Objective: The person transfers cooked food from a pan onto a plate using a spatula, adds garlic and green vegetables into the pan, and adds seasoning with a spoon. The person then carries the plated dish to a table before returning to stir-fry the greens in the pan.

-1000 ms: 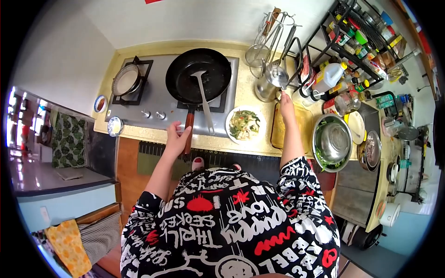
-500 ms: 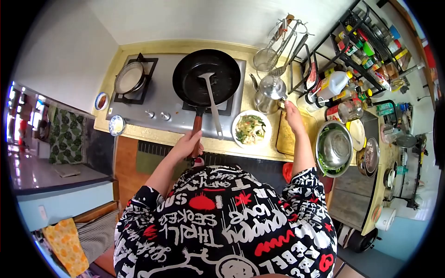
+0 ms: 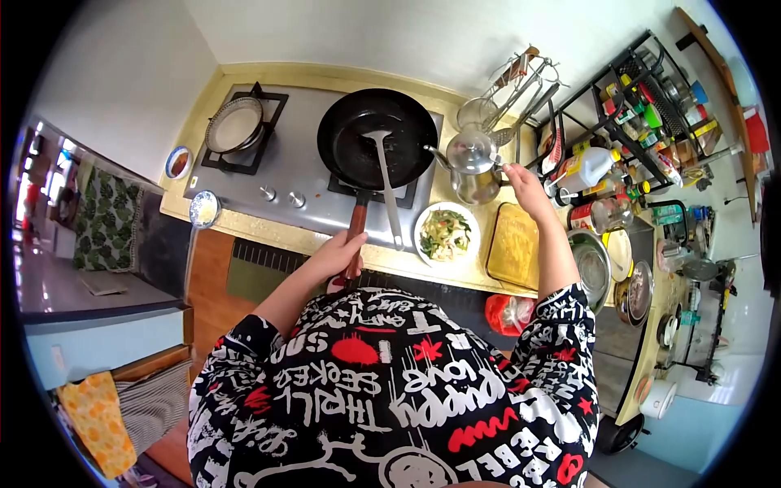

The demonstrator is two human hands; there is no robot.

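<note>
My left hand (image 3: 339, 254) is wrapped round the wooden handle of a black wok (image 3: 342, 154) on the right burner. A metal spatula (image 3: 385, 175) rests in the wok, its long handle lying over the rim toward me. My right hand (image 3: 527, 191) is closed on the handle of a shiny lidded metal kettle (image 3: 475, 185). The kettle's thin spout points left and lies by the wok's right rim. I cannot tell whether its base is off the counter. Just in front of it, a white plate (image 3: 423, 248) holds cooked greens and pale pieces.
On the left burner sits a pan (image 3: 234, 126), with two small bowls, one dark-filled (image 3: 178, 163) and one pale-filled (image 3: 205, 210), nearby. A yellow tray (image 3: 514, 248), a metal bowl (image 3: 592, 264) and a bottle rack (image 3: 643, 106) stand right. Strainers and ladles (image 3: 517, 93) stand behind the kettle.
The kettle has moved left with my right hand, bringing its spout to the wok's rim. My left hand stays on the wok handle. The whole view has shifted slightly.
</note>
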